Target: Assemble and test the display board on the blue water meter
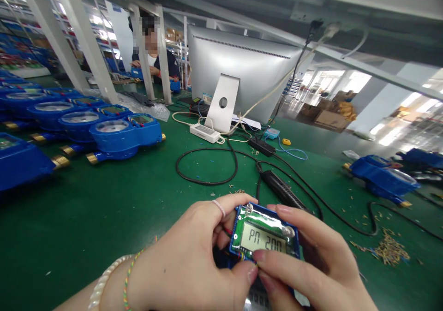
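A worker's 2 bare hands meet on a small blue-cased module (268, 230) held above the green counter (138, 209), close to its near edge. The left hand (187, 255) is clamped on the module's left side, its thumb tip at the lower edge. The right hand (318, 255) is closed on the right side, with 1 finger along the top edge and another fingertip pressed at the bottom of the lit display (258, 237), which reads "PN 200." Thin colored wires (242, 256) show at the module's lower left corner, beside the left thumb. A ring (218, 208) circles a left finger, and 2 bracelets (107, 276), 1 beaded and 1 of bright cord, ring the left wrist.

Beyond the hands, a black handle (282, 188) lies on the counter, just past the module, near a looped black cable (207, 183). At right, loose brass-colored screws (391, 251) are heaped in front of a blue meter (380, 177). At left, more blue meters (126, 138) with brass ends stand in rows.

A silver monitor (242, 62), its back to the camera, rises at the far side of the counter, a white adapter (207, 132) lying in front of its stand (221, 105). Behind the posts at upper left, a co-worker (173, 66) in a dark sleeve handles a blue item. Cartons (334, 117) sit in the background at right.
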`<action>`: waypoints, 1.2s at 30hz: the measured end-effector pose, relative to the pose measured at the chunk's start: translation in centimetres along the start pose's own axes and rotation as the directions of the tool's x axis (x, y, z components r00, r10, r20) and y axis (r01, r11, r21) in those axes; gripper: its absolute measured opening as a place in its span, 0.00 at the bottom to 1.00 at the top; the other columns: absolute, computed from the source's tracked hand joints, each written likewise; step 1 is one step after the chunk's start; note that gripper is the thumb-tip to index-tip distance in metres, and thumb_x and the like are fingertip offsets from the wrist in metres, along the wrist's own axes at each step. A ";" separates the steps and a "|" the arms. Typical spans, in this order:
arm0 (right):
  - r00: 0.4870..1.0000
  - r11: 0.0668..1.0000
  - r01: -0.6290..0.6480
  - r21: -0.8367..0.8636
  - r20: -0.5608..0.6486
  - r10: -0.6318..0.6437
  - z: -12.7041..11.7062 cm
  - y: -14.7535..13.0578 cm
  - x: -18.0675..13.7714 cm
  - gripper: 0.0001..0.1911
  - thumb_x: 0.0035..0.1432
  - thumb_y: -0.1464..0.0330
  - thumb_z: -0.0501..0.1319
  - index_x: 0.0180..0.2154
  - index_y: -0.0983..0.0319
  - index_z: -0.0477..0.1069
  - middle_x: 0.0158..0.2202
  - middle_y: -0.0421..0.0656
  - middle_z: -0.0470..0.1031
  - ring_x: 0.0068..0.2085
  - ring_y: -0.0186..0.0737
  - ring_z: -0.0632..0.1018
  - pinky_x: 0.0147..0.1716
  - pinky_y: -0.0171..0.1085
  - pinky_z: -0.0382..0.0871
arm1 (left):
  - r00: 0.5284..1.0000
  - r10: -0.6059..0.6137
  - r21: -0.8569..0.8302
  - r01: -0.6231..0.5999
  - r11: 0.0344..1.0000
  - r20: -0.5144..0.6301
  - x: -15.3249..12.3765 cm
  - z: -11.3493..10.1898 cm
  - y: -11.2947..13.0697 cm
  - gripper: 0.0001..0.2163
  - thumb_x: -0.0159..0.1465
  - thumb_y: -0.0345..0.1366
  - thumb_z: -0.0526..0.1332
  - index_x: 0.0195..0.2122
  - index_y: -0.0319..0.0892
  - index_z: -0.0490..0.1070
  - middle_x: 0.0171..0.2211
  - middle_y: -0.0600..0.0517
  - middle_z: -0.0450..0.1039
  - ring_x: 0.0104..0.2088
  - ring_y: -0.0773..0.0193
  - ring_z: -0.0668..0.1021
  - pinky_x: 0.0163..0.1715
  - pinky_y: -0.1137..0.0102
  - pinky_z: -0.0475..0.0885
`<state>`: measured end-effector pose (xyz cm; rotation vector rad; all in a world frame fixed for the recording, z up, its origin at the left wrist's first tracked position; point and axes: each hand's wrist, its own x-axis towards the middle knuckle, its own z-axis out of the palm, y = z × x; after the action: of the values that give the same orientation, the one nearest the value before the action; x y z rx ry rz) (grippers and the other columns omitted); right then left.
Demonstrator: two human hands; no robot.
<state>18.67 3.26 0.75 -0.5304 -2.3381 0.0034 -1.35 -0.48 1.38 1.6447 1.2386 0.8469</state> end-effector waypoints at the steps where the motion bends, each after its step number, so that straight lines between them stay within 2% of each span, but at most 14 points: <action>1: 1.000 1.000 -0.009 0.009 -0.003 0.009 0.1 -0.1 0.0 0.15 0.48 0.76 0.64 0.38 0.55 0.77 0.55 0.45 0.63 0.51 0.47 0.75 0.48 0.41 0.76 | 1.000 -0.002 -0.002 0.002 1.000 0.003 0.1 0.0 0.1 0.30 0.53 0.33 0.61 0.58 0.42 0.56 0.34 0.52 0.71 0.32 0.61 0.76 0.32 0.69 0.75; 4: 0.998 0.996 -0.056 0.074 0.008 0.056 0.5 -0.4 -0.1 0.15 0.50 0.77 0.63 0.39 0.56 0.75 0.58 0.44 0.59 0.53 0.43 0.73 0.49 0.36 0.74 | 1.000 -0.003 -0.024 0.003 1.000 0.017 0.3 0.0 0.4 0.27 0.53 0.31 0.60 0.55 0.42 0.59 0.30 0.55 0.69 0.28 0.64 0.74 0.35 0.67 0.75; 6: 0.992 0.981 -0.126 0.147 0.004 0.127 0.8 -0.6 -0.2 0.15 0.52 0.77 0.62 0.40 0.56 0.73 0.59 0.43 0.57 0.55 0.39 0.71 0.50 0.32 0.73 | 1.000 -0.001 -0.048 0.002 0.999 0.029 0.4 -0.1 0.5 0.22 0.53 0.30 0.60 0.50 0.43 0.62 0.28 0.57 0.68 0.27 0.65 0.73 0.37 0.66 0.74; 8: 0.978 0.953 -0.194 0.231 -0.031 0.207 1.0 -0.9 -0.4 0.14 0.52 0.77 0.62 0.40 0.57 0.71 0.59 0.42 0.57 0.56 0.39 0.70 0.51 0.33 0.72 | 0.999 -0.002 -0.069 0.004 0.998 0.038 0.4 -0.1 0.5 0.18 0.53 0.30 0.60 0.46 0.43 0.64 0.27 0.58 0.67 0.27 0.65 0.73 0.37 0.66 0.74; 13: 0.971 0.936 -0.197 0.290 -0.075 0.228 1.4 -1.4 -0.5 0.12 0.53 0.79 0.61 0.35 0.55 0.72 0.59 0.40 0.58 0.55 0.39 0.71 0.54 0.36 0.69 | 1.000 -0.010 -0.088 0.012 0.996 0.022 0.3 -0.1 0.5 0.21 0.53 0.32 0.60 0.49 0.43 0.62 0.28 0.56 0.69 0.32 0.60 0.76 0.34 0.67 0.74; 17: 0.949 0.925 -0.251 0.285 -0.116 0.293 1.5 -1.7 -0.5 0.11 0.54 0.77 0.60 0.34 0.54 0.73 0.58 0.39 0.60 0.53 0.38 0.72 0.53 0.35 0.69 | 1.000 -0.002 -0.078 0.003 0.997 0.021 0.4 0.0 0.3 0.24 0.53 0.32 0.62 0.52 0.42 0.61 0.27 0.56 0.70 0.36 0.57 0.78 0.41 0.62 0.75; 19: 0.958 0.940 -0.240 0.243 -0.097 0.269 1.2 -1.4 -0.6 0.12 0.54 0.77 0.60 0.34 0.53 0.74 0.58 0.39 0.60 0.53 0.39 0.72 0.51 0.35 0.71 | 1.000 0.005 -0.084 -0.005 0.996 0.005 0.5 0.2 0.2 0.23 0.53 0.32 0.62 0.51 0.43 0.61 0.28 0.56 0.70 0.40 0.54 0.78 0.44 0.61 0.74; 21: 0.981 0.966 -0.183 0.184 -0.028 0.191 0.8 -0.8 -0.7 0.15 0.52 0.77 0.61 0.37 0.51 0.74 0.59 0.41 0.58 0.55 0.41 0.71 0.50 0.37 0.73 | 1.000 0.017 -0.083 -0.018 0.996 -0.011 0.5 0.2 0.1 0.22 0.53 0.32 0.62 0.50 0.44 0.62 0.28 0.56 0.70 0.44 0.52 0.77 0.45 0.60 0.74; 25: 0.996 0.995 -0.055 0.086 0.079 0.048 -0.1 0.3 -0.9 0.19 0.51 0.77 0.62 0.42 0.50 0.74 0.59 0.44 0.56 0.55 0.45 0.71 0.47 0.40 0.76 | 1.000 0.012 -0.051 -0.012 0.999 0.008 0.2 0.2 0.1 0.26 0.54 0.31 0.62 0.54 0.43 0.60 0.28 0.55 0.70 0.44 0.52 0.77 0.44 0.62 0.75; 28: 0.997 0.999 -0.039 0.037 0.072 0.036 -0.2 0.4 -0.9 0.16 0.51 0.75 0.63 0.41 0.50 0.74 0.59 0.44 0.56 0.55 0.45 0.72 0.47 0.40 0.76 | 1.000 0.024 -0.052 -0.023 0.998 0.016 -0.1 0.3 -0.2 0.30 0.54 0.32 0.62 0.58 0.44 0.55 0.31 0.54 0.71 0.43 0.53 0.77 0.42 0.64 0.75; 31: 0.997 0.999 -0.041 0.034 0.068 0.038 -0.1 0.2 -0.9 0.14 0.52 0.74 0.62 0.40 0.51 0.74 0.59 0.42 0.56 0.55 0.42 0.71 0.49 0.38 0.74 | 1.000 0.029 -0.064 -0.029 0.998 -0.002 -0.2 0.5 -0.6 0.31 0.54 0.32 0.62 0.58 0.44 0.54 0.34 0.53 0.72 0.42 0.55 0.78 0.36 0.69 0.76; 33: 0.997 0.998 -0.045 0.049 0.063 0.042 -0.1 0.1 -0.7 0.14 0.53 0.74 0.62 0.40 0.51 0.73 0.59 0.41 0.56 0.55 0.39 0.71 0.50 0.36 0.73 | 1.000 0.030 -0.056 -0.030 0.998 -0.009 -0.1 0.4 -0.6 0.31 0.54 0.32 0.62 0.58 0.44 0.54 0.35 0.53 0.72 0.39 0.57 0.78 0.33 0.71 0.76; 36: 0.996 0.998 -0.028 0.061 0.091 0.023 -0.1 0.1 -0.3 0.13 0.53 0.74 0.62 0.39 0.53 0.73 0.59 0.40 0.57 0.55 0.38 0.71 0.51 0.32 0.72 | 1.000 0.020 0.002 -0.020 1.000 0.009 0.3 0.1 0.1 0.28 0.53 0.31 0.62 0.56 0.42 0.58 0.31 0.54 0.73 0.39 0.56 0.78 0.34 0.69 0.76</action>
<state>18.96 3.22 0.65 -0.5395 -2.4105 0.1136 -1.14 -0.26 1.43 1.6637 1.2193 0.8503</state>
